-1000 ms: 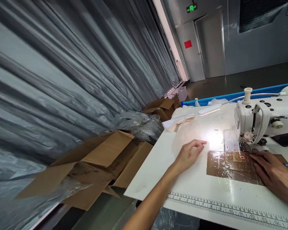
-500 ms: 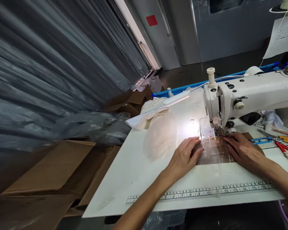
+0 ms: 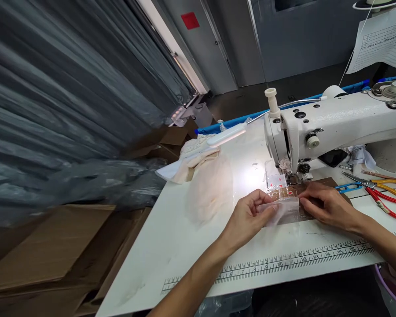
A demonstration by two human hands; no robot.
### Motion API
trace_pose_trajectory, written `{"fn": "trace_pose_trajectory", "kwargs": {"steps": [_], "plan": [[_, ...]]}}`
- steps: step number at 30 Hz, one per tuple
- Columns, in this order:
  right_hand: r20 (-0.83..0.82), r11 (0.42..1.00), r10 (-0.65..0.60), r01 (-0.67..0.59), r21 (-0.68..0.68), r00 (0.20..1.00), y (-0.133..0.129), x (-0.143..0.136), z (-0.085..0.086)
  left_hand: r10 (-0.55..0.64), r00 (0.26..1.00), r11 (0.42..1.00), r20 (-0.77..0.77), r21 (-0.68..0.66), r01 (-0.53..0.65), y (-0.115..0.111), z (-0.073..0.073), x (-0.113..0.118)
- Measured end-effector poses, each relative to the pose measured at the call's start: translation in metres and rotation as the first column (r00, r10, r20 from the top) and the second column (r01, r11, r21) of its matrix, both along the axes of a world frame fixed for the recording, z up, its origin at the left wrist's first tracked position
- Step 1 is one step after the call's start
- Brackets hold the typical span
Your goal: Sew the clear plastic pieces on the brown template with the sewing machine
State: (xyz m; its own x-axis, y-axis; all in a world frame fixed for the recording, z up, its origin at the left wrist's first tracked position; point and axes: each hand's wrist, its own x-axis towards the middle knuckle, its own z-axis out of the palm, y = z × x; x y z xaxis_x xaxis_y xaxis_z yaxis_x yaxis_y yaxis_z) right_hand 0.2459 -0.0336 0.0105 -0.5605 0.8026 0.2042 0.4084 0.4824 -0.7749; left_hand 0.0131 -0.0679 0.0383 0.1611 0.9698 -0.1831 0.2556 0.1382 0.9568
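Note:
A sheer whitish fabric piece (image 3: 285, 209) is lifted at its near edge in front of the sewing machine (image 3: 339, 121). My left hand (image 3: 251, 215) pinches its left side between thumb and fingers. My right hand (image 3: 331, 206) is closed, its fingertips gripping the fabric's right edge. Beneath lies a brown plate (image 3: 328, 182) on the machine bed, partly covered by my right hand. Small red marks show on a clear piece (image 3: 277, 181) beside the presser foot (image 3: 292, 178). The needle itself is too small to make out.
Right of my hands lie a blue thread snipper (image 3: 348, 188) and scissors with red and yellow handles (image 3: 378, 187). Pale fabric (image 3: 207, 189) lies on the white table (image 3: 171, 246) at left, below a lamp (image 3: 227, 135). A printed ruler (image 3: 267, 266) runs along the front edge.
Both hands lay flatter on the fabric before. Now they have closed on it, and its near edge is raised off the brown plate. The whole view has shifted slightly.

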Motion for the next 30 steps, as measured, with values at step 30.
{"fn": "trace_pose_trajectory", "kwargs": {"steps": [30], "plan": [[-0.502,0.582,0.193,-0.51,-0.634,0.843,0.0,-0.038,0.02,0.038,0.991,0.989,0.131,-0.15,-0.018,-0.015,0.024,0.003]]}}
